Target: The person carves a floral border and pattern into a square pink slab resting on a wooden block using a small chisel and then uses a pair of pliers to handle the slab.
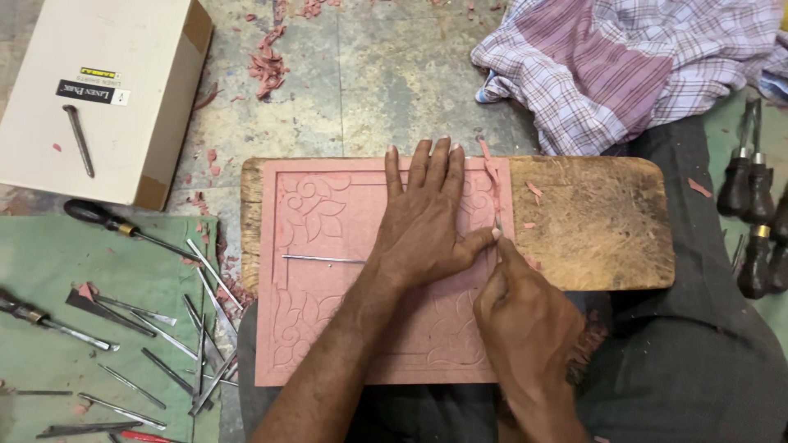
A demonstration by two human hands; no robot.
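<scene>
- A carving workshop on a floor is showing here: thin chisels (164, 344) are lying spread on a green cloth (49, 271).
- Pink shavings (267, 66) are littering the concrete floor (394, 74).
- A carved pink slab (328, 246) is resting on a worn wooden board (599, 221).

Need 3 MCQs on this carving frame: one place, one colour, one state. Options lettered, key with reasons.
1. Where does the left hand lie?
A. flat on the pink slab
B. on the white box
C. on the green mat

2. What colour is the checked cloth?
A. purple and white
B. solid black
C. orange

3. How does the right hand stand?
A. open, palm up
B. closed around a thin tool at the slab's right edge
C. resting on the mat

Key: 1 A, the fingers are spread on the carved slab. 2 A, purple and white checks show. 3 B, the fingers are curled on the tool beside the left thumb.
</scene>
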